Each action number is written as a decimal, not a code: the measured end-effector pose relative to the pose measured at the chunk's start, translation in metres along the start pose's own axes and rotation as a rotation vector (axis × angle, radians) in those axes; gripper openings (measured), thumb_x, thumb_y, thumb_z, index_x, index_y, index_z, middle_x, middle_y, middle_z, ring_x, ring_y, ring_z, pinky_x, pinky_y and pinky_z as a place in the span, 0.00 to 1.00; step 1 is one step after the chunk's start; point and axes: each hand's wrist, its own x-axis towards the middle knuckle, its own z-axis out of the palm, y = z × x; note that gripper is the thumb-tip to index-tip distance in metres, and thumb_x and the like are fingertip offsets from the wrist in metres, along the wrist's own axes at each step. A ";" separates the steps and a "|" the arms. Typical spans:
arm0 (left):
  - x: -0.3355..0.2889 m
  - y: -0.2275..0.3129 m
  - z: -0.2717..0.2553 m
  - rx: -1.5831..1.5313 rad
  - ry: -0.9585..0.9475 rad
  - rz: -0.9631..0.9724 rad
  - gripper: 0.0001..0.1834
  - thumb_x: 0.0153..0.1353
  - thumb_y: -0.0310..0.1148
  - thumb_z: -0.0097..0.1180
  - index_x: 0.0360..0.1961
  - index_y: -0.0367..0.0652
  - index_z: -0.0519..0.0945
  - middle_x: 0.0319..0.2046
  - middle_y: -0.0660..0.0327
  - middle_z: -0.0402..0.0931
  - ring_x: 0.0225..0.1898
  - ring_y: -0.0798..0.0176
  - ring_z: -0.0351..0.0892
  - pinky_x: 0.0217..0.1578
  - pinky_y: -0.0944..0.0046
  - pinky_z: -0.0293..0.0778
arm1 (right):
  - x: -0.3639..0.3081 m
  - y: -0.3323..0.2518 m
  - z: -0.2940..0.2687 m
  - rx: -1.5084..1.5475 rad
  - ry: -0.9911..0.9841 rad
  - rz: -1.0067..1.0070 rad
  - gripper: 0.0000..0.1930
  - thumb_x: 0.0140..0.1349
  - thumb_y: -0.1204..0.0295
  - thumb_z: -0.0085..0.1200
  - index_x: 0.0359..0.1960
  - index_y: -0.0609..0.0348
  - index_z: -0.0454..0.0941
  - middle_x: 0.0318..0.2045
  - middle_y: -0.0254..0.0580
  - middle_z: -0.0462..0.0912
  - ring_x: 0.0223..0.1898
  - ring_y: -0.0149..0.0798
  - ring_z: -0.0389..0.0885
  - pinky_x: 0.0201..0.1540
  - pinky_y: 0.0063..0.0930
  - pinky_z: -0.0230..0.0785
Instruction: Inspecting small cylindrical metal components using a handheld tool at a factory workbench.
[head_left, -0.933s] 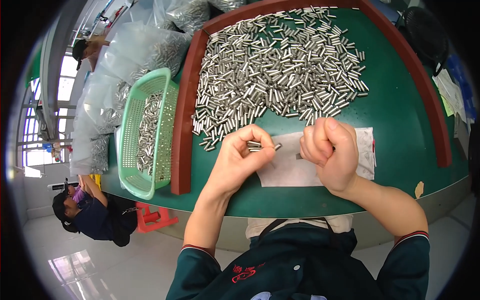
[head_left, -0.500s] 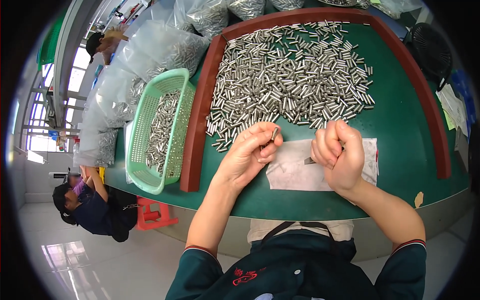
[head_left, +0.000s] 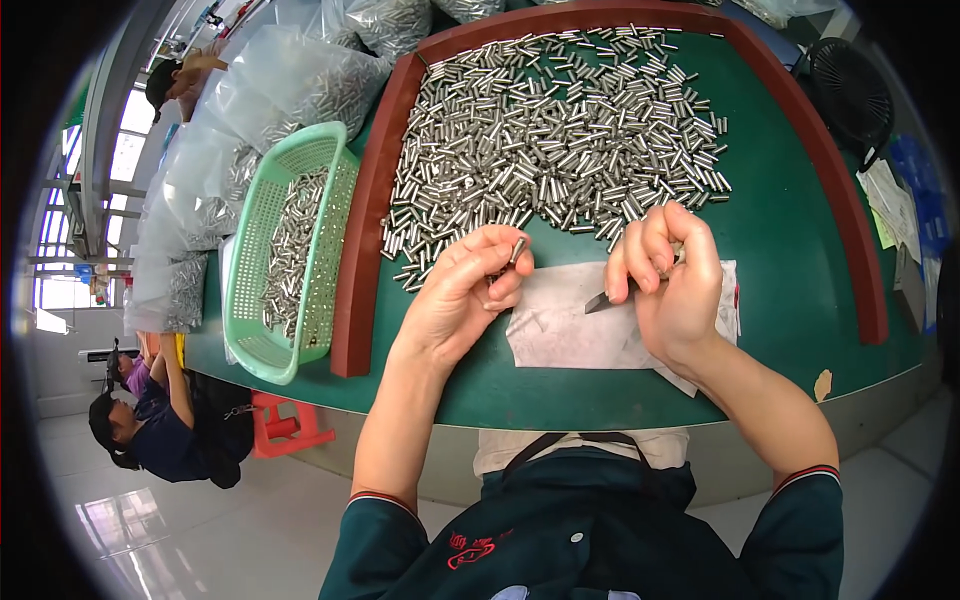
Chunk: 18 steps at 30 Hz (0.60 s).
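My left hand (head_left: 465, 285) pinches a short metal pin (head_left: 518, 250) upright between thumb and fingertips. The lower fingers curl beneath it. To its right, my right hand (head_left: 675, 280) is half curled, palm side turned inward. A dark, flat, pointed blade (head_left: 597, 302) sticks out from under its fingers, the rest of it hidden by the hand. Below both hands lies a stained whitish cloth (head_left: 560, 335). Just beyond the fingertips spreads a large pile of shiny cylindrical metal pins (head_left: 560, 140) on the green tabletop (head_left: 780, 220).
A reddish-brown raised border (head_left: 365, 240) frames the pins. Left of it stands a green perforated basket (head_left: 245, 270) partly filled with pins. Clear bags of pins (head_left: 290, 85) line the left and back. A black fan (head_left: 850, 90) sits at the right. Other people (head_left: 165, 420) are at left.
My right hand's fingers have loosened and lifted slightly, and more of the dark blade shows. The left hand keeps its pinch on the pin. The whole view has shifted a little.
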 end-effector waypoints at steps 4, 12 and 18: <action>0.000 0.001 -0.004 -0.044 -0.023 0.007 0.07 0.56 0.27 0.47 0.35 0.37 0.73 0.25 0.61 0.72 0.17 0.77 0.57 0.18 0.78 0.53 | 0.000 0.001 0.001 -0.028 0.005 -0.032 0.17 0.58 0.66 0.29 0.11 0.55 0.54 0.08 0.36 0.58 0.12 0.37 0.65 0.21 0.26 0.59; 0.000 0.003 0.000 -0.001 0.023 -0.002 0.08 0.57 0.28 0.47 0.36 0.36 0.72 0.22 0.64 0.66 0.17 0.77 0.54 0.17 0.78 0.51 | -0.002 0.002 0.000 -0.089 -0.120 -0.105 0.20 0.61 0.64 0.29 0.11 0.56 0.55 0.08 0.37 0.59 0.13 0.36 0.65 0.20 0.25 0.59; 0.000 0.005 0.000 -0.023 0.019 -0.022 0.09 0.57 0.28 0.46 0.37 0.36 0.71 0.21 0.64 0.66 0.17 0.77 0.54 0.17 0.77 0.51 | -0.009 0.001 0.003 -0.130 -0.234 -0.145 0.20 0.61 0.66 0.30 0.11 0.56 0.55 0.09 0.36 0.59 0.12 0.34 0.63 0.19 0.24 0.59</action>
